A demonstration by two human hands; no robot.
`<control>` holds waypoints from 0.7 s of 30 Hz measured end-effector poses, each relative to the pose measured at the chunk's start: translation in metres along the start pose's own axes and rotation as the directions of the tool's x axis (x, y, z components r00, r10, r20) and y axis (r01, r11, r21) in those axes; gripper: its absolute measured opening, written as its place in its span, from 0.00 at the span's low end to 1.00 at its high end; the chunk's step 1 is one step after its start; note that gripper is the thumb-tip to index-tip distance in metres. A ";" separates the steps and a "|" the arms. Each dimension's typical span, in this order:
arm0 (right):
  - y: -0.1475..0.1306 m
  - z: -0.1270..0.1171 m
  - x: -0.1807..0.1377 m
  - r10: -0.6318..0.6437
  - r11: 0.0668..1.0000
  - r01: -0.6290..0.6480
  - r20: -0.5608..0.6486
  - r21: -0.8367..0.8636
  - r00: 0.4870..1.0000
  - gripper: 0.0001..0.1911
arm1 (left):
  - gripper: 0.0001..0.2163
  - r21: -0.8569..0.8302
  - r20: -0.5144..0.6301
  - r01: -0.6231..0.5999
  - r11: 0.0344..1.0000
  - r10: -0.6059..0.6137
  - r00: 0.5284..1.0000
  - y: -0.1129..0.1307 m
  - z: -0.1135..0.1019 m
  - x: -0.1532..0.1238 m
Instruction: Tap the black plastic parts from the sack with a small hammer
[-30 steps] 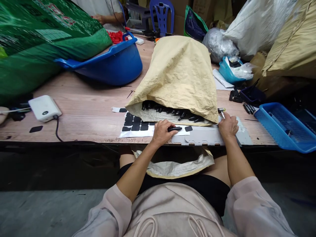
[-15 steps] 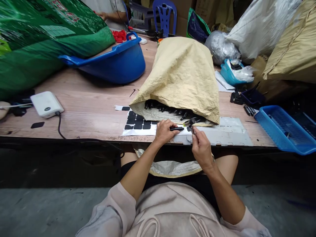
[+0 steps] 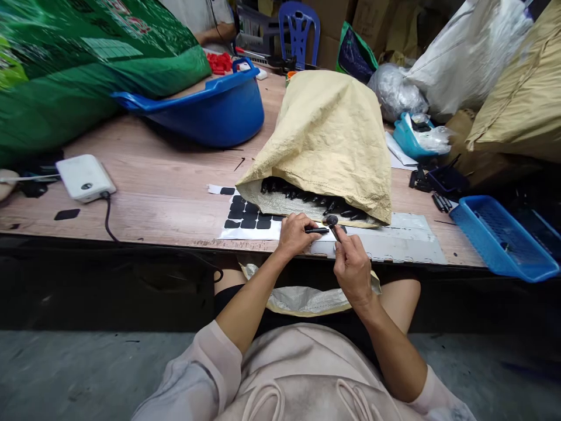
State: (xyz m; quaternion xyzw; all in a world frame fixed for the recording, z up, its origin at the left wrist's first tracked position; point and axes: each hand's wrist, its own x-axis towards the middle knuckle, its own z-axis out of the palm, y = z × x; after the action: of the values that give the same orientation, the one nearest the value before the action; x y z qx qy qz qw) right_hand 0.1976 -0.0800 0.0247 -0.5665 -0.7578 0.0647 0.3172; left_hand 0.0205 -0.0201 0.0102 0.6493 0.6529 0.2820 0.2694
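Note:
Near the table's front edge, my left hand (image 3: 294,234) is closed on a slim black pen-like rod (image 3: 317,230) that lies level and points right. My right hand (image 3: 352,263) grips the thin handle of a small hammer (image 3: 332,221); its dark, rounded head is just above the rod's right end. I cannot tell whether they touch. Behind both hands lies a tan woven sack (image 3: 333,128), its mouth facing me, with several glossy black pieces (image 3: 331,206) inside. Under and beside my left hand is a white sheet of black rounded squares (image 3: 249,219).
A grey flat plate (image 3: 407,237) lies right of my hands. A blue basin (image 3: 205,111) stands back left by a green bag (image 3: 87,76). A white cabled box (image 3: 85,178) sits left, a blue basket (image 3: 504,240) right. Another person's arm (image 3: 217,33) shows behind.
The hammer head has turned from pointing sideways to sitting by the rod's end, and my right hand has shifted slightly left. My left hand keeps its hold. The whole view has moved slightly.

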 end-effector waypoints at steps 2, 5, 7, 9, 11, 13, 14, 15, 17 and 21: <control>0.001 0.000 -0.002 0.008 1.000 -0.007 0.027 -0.012 1.000 0.23 | 0.07 -0.001 -0.006 0.001 1.000 -0.001 1.000 0.000 0.001 0.000; 0.006 -0.002 -0.001 0.018 0.999 -0.019 0.032 0.028 0.999 0.22 | 0.06 -0.009 -0.006 0.000 1.000 0.000 1.000 -0.002 0.002 0.000; 0.014 -0.008 0.004 0.035 0.998 -0.032 -0.048 0.057 0.998 0.22 | 0.06 -0.012 -0.008 -0.011 1.000 0.011 1.000 -0.003 0.002 0.000; 0.028 -0.020 0.014 0.079 0.997 -0.074 -0.168 0.033 0.983 0.22 | 0.06 -0.010 -0.010 -0.027 1.000 0.026 1.000 -0.005 0.002 -0.001; 0.050 -0.033 0.028 0.173 0.980 -0.193 -0.286 -0.043 0.943 0.22 | 0.05 -0.006 0.000 -0.045 0.999 0.045 0.999 -0.006 0.001 -0.001; 0.075 -0.045 0.045 0.317 0.915 -0.383 -0.357 -0.129 0.879 0.22 | 0.05 -0.002 0.017 -0.057 0.998 0.057 0.998 -0.006 0.000 -0.001; 0.088 -0.050 0.053 0.395 0.863 -0.476 -0.362 -0.169 0.844 0.23 | 0.06 0.001 0.024 -0.062 0.998 0.062 0.998 -0.006 0.000 -0.001; 0.101 -0.053 0.061 0.467 0.808 -0.550 -0.342 -0.210 0.816 0.23 | 0.07 0.004 0.029 -0.065 0.998 0.065 0.997 -0.006 -0.001 -0.001; 0.123 -0.056 0.075 0.582 0.706 -0.644 -0.278 -0.295 0.764 0.23 | 0.10 0.013 0.029 -0.075 0.997 0.074 0.997 -0.006 -0.001 -0.001; 0.147 -0.046 0.095 0.633 0.634 -0.655 -0.210 -0.412 0.745 0.22 | 0.15 0.062 0.014 -0.089 0.994 0.089 0.996 -0.009 0.001 -0.001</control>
State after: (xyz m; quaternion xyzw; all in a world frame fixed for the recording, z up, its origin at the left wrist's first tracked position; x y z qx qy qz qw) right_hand 0.3281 0.0444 0.0326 -0.8586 -0.4908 -0.0209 0.1466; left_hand 0.0147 -0.0215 0.0028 0.6875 0.6303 0.2694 0.2396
